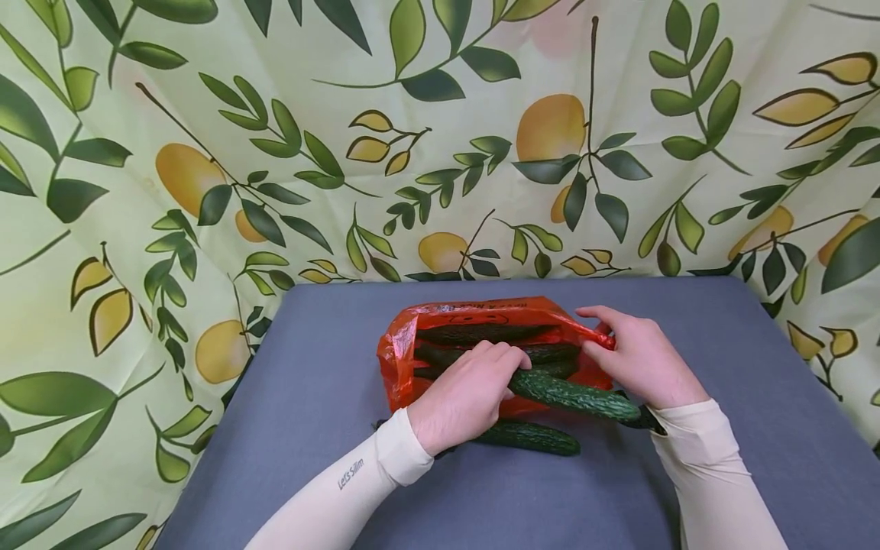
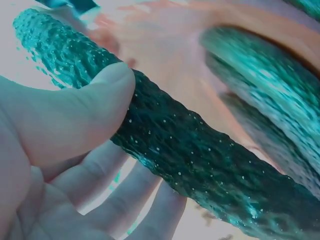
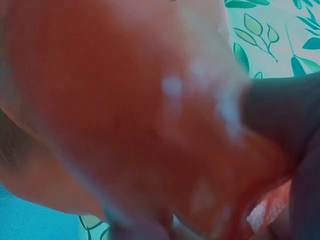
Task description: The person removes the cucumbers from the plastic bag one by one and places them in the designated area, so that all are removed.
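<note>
A red plastic bag point(image 1: 399, 359) lies on its side with its mouth toward me, and several dark green cucumbers point(image 1: 491, 334) show inside it. My left hand point(image 1: 470, 389) grips a bumpy cucumber point(image 1: 577, 396) near one end, in front of the bag's mouth. In the left wrist view the thumb presses on top of this cucumber point(image 2: 175, 135) and the fingers curl beneath. My right hand point(image 1: 642, 359) pinches the bag's right edge. The right wrist view is mostly filled by the blurred red bag point(image 3: 125, 110).
Another cucumber point(image 1: 532, 438) lies on the grey-blue table point(image 1: 330, 344) below the left hand. A dark object point(image 1: 645, 418), partly hidden, sits by the right wrist. Behind the table hangs a leaf-patterned cloth point(image 1: 474, 206).
</note>
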Demonstrator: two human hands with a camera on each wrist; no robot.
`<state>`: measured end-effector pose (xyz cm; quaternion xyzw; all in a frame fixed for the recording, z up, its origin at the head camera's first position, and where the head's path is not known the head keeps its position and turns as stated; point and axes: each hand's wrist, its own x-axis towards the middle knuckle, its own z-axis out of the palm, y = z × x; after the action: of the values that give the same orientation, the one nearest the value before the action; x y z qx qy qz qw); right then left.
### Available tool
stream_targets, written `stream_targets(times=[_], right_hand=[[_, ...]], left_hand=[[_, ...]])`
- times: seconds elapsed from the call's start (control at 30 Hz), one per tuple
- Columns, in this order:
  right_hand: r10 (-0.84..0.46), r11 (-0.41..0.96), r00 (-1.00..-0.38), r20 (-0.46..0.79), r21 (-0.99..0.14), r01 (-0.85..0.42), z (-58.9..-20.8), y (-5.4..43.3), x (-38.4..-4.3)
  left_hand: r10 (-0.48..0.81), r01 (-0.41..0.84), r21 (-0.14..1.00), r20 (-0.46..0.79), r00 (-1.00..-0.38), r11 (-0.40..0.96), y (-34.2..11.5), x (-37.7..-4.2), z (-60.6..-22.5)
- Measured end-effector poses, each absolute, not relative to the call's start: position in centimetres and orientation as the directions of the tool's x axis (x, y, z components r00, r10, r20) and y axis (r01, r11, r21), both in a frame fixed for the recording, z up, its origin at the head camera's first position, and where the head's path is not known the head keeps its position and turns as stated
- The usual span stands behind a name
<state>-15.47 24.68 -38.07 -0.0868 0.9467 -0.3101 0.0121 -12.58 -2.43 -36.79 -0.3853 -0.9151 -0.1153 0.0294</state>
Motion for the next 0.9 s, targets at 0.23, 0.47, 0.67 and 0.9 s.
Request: stream_targets(times=[0.23, 0.47, 0.67, 0.9], right_hand=[[-0.181, 0.779, -0.983, 0.041, -0.605, -0.168, -38.2, 24.9, -15.4], [-0.185, 0.765, -0.982, 0.036, -0.622, -0.167, -38.4, 24.8, -15.5], [-0.19, 0.767, -0.981, 0.028, -0.62, -0.166, -38.3, 24.7, -15.6], [-0.181, 0.781, -0.983, 0.02, -0.604, -0.156, -38.3, 24.8, -15.6]], left_hand=[[0.762, 0.78, 0.147, 0.168, -0.626, 0.608, -1.0, -10.0, -35.3], [0.803, 0.829, 0.098, 0.211, -0.558, 0.551, 0.0, -6.9, -34.5], [0.826, 0.838, 0.162, 0.151, -0.543, 0.522, 0.3, -4.9, -34.2], [0.836, 0.817, 0.242, 0.036, -0.547, 0.524, 0.3, -3.7, -35.1]])
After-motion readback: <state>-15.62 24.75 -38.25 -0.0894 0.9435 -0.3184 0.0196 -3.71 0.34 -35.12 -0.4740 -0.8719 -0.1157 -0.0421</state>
